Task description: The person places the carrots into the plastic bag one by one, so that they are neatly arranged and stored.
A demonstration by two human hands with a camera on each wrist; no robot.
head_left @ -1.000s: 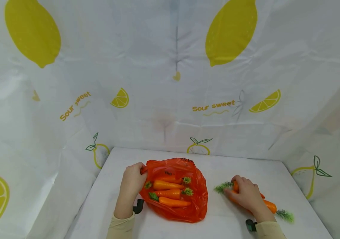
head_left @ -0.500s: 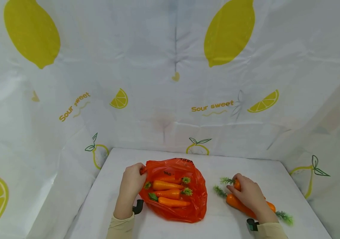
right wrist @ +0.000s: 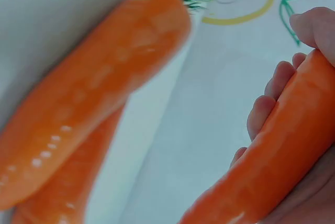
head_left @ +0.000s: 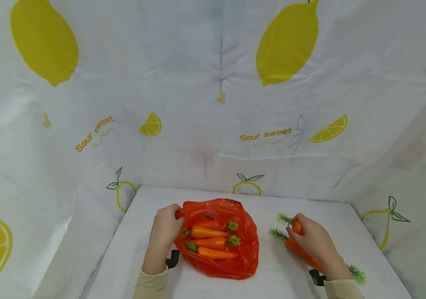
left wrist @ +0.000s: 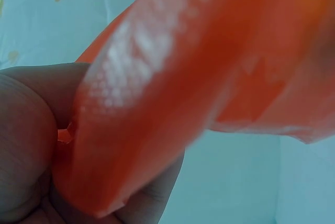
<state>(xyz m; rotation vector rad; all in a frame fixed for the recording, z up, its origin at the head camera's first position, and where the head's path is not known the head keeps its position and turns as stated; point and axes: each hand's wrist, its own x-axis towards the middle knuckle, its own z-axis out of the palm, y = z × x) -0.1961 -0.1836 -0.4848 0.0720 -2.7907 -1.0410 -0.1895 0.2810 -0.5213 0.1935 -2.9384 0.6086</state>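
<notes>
My left hand pinches the rim of a red plastic bag that lies with its mouth open on the table. Inside the bag are several orange carrots with green tops. To the right, my right hand grips a carrot, its leafy end sticking out past the thumb. Under that hand two more carrots lie on the table, one crossing over the other; the right wrist view shows the upper carrot and the lower carrot. In the left wrist view, the bag's folded edge sits between thumb and fingers.
A white table carries everything. Behind and at both sides hangs a white sheet printed with lemons and lettering. Each wrist wears a small dark camera mount, such as the left mount.
My right hand has taken hold of one carrot and raised it slightly off the others, uncovering the carrot beneath. The left hand and the bag have stayed where they were.
</notes>
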